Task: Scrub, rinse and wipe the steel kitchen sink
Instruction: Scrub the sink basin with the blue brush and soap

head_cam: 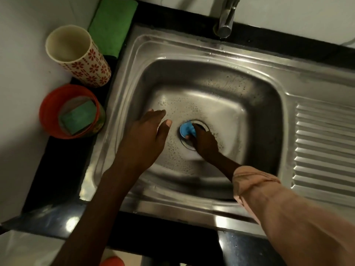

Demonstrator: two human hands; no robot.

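The right hand (204, 142) pinches a blue scrubber (186, 129) at the steel sink's (255, 89) drain; the left hand (148, 135) hovers with fingers straight, grip apart.

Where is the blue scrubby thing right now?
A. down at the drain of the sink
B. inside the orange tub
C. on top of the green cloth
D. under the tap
A: the right hand holds the blue scrubber on the drain ring at the bottom of the steel sink.
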